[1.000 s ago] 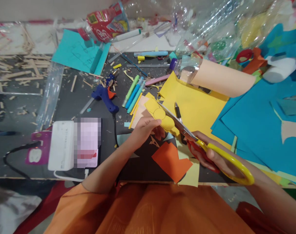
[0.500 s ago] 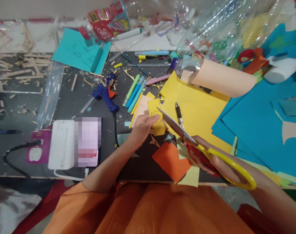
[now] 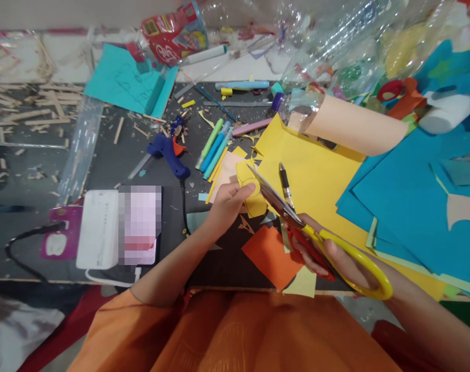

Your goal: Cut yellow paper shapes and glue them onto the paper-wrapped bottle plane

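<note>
The left hand [image 3: 229,205] pinches the yellow cutout [image 3: 257,207] over the cluttered surface [image 3: 223,271] while the right hand [image 3: 331,250] grips the scissors [image 3: 296,218] by their handles, blades near the cutout's right edge, so if the paper twists, a cut could stray past the drawn line or nick the thumb.

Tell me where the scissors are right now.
In the head view, right of centre: the right hand holds the scissors, blades slanting up-left toward the yellow cutout in the left hand.
</note>
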Demonstrator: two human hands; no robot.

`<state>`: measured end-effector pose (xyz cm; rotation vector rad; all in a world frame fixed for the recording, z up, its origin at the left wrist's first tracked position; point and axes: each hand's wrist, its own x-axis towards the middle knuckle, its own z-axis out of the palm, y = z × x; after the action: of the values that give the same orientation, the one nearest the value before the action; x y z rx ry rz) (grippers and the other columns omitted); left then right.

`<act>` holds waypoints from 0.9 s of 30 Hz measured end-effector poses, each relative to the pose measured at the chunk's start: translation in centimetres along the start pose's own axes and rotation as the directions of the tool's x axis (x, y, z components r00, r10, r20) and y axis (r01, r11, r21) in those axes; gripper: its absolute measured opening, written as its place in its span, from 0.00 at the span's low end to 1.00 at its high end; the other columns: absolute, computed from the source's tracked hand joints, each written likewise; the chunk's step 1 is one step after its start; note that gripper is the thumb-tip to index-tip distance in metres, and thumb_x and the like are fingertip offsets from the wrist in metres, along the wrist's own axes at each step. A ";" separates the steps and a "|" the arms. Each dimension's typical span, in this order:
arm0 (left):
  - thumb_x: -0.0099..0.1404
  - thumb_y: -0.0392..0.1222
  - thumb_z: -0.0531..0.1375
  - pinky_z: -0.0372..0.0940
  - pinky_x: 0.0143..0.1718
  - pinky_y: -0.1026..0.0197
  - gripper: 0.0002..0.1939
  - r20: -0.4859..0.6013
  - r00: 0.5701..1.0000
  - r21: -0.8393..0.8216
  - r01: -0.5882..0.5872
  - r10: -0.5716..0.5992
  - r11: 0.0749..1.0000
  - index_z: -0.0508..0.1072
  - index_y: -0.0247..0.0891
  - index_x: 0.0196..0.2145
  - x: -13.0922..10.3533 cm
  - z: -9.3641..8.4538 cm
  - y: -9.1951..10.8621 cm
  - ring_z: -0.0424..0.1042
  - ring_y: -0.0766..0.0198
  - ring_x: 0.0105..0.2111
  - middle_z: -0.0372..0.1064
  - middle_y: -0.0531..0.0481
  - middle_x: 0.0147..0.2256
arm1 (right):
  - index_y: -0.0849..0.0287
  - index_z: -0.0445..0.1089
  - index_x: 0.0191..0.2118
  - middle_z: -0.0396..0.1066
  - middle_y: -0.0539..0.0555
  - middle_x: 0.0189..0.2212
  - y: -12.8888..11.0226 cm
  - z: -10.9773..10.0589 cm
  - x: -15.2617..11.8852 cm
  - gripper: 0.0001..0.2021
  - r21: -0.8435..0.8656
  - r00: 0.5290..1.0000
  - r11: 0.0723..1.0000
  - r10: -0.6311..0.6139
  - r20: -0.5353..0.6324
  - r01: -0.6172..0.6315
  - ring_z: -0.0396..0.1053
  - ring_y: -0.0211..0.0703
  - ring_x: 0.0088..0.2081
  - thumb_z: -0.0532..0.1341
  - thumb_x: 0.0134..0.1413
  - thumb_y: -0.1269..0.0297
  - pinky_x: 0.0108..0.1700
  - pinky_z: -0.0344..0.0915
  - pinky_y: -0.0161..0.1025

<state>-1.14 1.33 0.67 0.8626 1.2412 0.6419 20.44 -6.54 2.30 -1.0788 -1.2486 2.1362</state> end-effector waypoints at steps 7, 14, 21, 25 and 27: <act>0.50 0.57 0.61 0.65 0.21 0.66 0.19 -0.014 1.000 -0.046 0.023 -0.024 0.999 0.73 0.35 0.22 0.1 0.1 0.0 0.74 0.61 0.24 0.73 0.48 0.20 | 0.54 0.59 0.53 0.57 0.44 0.25 -0.2 0.0 0.2 0.32 -0.005 1.000 1.000 -0.004 -0.010 0.004 0.45 0.28 0.16 0.49 0.57 0.32 0.19 0.48 0.34; 0.49 0.55 0.63 0.65 0.21 0.65 0.18 -0.001 0.999 -0.099 0.040 -0.040 0.994 0.72 0.35 0.22 0.2 0.0 0.1 0.73 0.63 0.24 0.74 0.47 0.23 | 0.53 0.58 0.52 0.54 0.43 0.26 -0.7 -0.1 0.1 0.28 -0.025 1.000 1.000 0.002 0.017 -0.002 0.44 0.27 0.16 0.50 0.59 0.34 0.20 0.46 0.35; 0.54 0.53 0.60 0.67 0.25 0.64 0.17 0.058 0.998 -0.128 0.008 -0.001 0.992 0.72 0.34 0.21 0.2 -0.2 0.1 0.72 0.65 0.20 0.74 0.46 0.21 | 0.53 0.57 0.52 0.54 0.43 0.26 -0.8 -0.3 -0.1 0.31 -0.034 0.999 0.998 0.046 -0.002 -0.046 0.44 0.26 0.16 0.52 0.56 0.32 0.18 0.42 0.34; 0.54 0.50 0.61 0.65 0.23 0.67 0.16 0.046 0.999 -0.162 -0.014 0.022 0.987 0.73 0.32 0.22 0.2 -0.3 0.1 0.71 0.67 0.19 0.74 0.47 0.20 | 0.54 0.59 0.52 0.53 0.41 0.23 -1.2 -0.2 -0.2 0.33 -0.042 0.997 0.997 0.069 -0.023 -0.070 0.43 0.27 0.16 0.53 0.54 0.31 0.19 0.44 0.33; 0.53 0.50 0.61 0.65 0.23 0.67 0.16 0.040 0.999 -0.163 -0.015 0.021 0.986 0.73 0.33 0.21 0.1 -0.2 0.2 0.71 0.67 0.18 0.74 0.47 0.20 | 0.55 0.59 0.51 0.52 0.40 0.21 -1.5 -0.2 -0.3 0.32 -0.034 0.998 0.997 0.063 -0.023 -0.064 0.42 0.27 0.16 0.54 0.55 0.32 0.21 0.45 0.33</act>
<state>-1.33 1.62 0.76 0.7480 1.1282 0.7261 20.75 -5.91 3.63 -1.1685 -1.2615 2.1504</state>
